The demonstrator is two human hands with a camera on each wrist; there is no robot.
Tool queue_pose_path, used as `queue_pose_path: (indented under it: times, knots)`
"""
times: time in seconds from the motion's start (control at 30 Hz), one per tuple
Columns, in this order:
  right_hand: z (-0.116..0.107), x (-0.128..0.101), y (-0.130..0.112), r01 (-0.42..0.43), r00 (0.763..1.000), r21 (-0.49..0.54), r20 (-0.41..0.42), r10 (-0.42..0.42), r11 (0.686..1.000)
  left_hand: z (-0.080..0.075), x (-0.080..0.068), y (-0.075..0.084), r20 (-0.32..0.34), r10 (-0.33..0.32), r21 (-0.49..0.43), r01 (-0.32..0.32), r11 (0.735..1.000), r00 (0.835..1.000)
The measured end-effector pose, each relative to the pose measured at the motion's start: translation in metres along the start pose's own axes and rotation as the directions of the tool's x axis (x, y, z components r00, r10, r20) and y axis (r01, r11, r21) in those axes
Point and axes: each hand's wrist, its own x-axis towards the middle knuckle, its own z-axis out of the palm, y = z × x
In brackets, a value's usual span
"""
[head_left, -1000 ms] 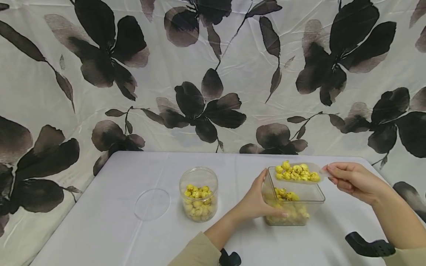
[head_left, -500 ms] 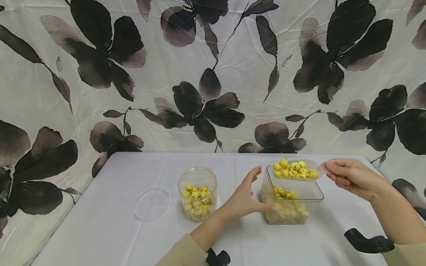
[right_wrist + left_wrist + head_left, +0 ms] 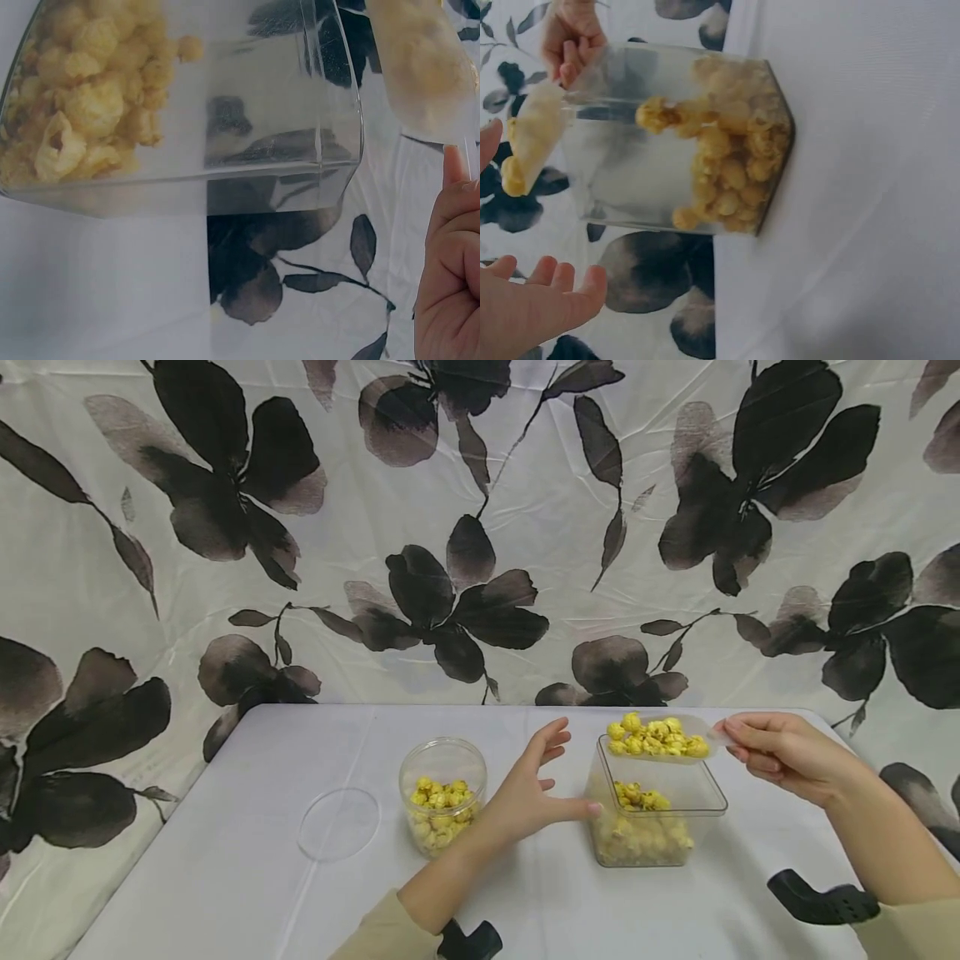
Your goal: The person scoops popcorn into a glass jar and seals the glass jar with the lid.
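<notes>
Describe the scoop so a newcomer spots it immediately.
On the white-clothed table, find the square clear plastic tub on the right side. Just above its far rim hangs the clear plastic scoop, pinched by the right hand. Unlike the round clear jar, it is heaped with yellow popcorn and off the table.

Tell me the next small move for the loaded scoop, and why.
Probably carry the scoop left to the round jar and tip it in: the right hand holds it heaped above the square container, the jar stands open, and the left hand is off the container.
</notes>
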Motion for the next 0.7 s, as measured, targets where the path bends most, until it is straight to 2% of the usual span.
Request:
queue_pose_path:
  times: [0.2,0.43,0.7]
  knots:
    - [0.003,0.002,-0.003,-0.028,0.999,-0.024,-0.047,0.027,0.999,-0.014,-0.005,0.011,-0.032,0.023,-0.004,-0.023,1.0,0.999]
    - [0.007,0.005,-0.006,-0.004,1.0,-0.026,-0.029,0.003,1.0,-0.029,-0.013,0.023,-0.099,0.039,-0.01,-0.04,0.999,0.994]
    - [0.015,0.011,-0.012,-0.048,0.995,-0.059,-0.085,0.043,0.997,-0.045,-0.024,0.029,-0.144,0.043,0.039,-0.037,0.999,0.989]
